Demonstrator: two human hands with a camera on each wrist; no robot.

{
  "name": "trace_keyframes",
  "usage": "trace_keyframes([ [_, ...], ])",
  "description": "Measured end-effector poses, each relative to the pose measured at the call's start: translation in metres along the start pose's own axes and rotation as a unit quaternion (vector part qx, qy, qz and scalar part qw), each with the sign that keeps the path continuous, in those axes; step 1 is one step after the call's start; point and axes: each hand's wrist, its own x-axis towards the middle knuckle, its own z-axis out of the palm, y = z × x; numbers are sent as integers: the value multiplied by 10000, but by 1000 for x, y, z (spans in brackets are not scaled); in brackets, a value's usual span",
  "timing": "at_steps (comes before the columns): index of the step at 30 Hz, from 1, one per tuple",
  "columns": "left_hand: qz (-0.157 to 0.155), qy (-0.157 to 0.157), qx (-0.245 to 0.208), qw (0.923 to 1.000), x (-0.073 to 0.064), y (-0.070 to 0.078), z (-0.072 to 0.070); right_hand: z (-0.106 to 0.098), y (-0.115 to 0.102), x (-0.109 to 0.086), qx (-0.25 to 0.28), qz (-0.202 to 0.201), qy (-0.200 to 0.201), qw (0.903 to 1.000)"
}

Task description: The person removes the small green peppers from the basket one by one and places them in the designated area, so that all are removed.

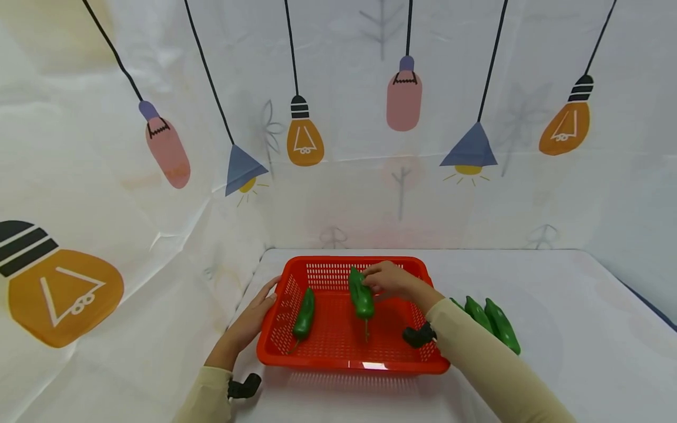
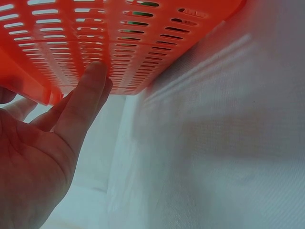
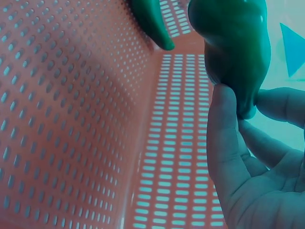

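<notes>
Here, one red basket (image 1: 307,359) is touched at its side by the left hand (image 1: 250,324), fingers straight. Inside, right of that hand, one green pepper (image 1: 304,316) is seen; a second pepper (image 1: 362,296) is being pinched at its tip by the right hand (image 1: 392,281). Beyond it, three more peppers (image 1: 503,329) are counted, one mostly hidden by a sleeve (image 1: 486,358).

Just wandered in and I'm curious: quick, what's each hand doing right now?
Left hand: open, touching the side of the red basket.
Right hand: closed, pinching a green pepper.
</notes>
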Motion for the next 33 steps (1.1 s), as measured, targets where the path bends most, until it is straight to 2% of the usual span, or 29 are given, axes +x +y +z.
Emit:
trace_keyframes([
  [19,17,-51,-45,10000,1,0,-2,-23,3,-21,85,-166,45,9998],
  [27,30,-75,-67,9999,1,2,-1,-33,-2,-33,-263,-340,50,9991],
  [33,12,-76,-85,9999,2,1,-1,-44,1,-38,-367,-408,107,9984],
])
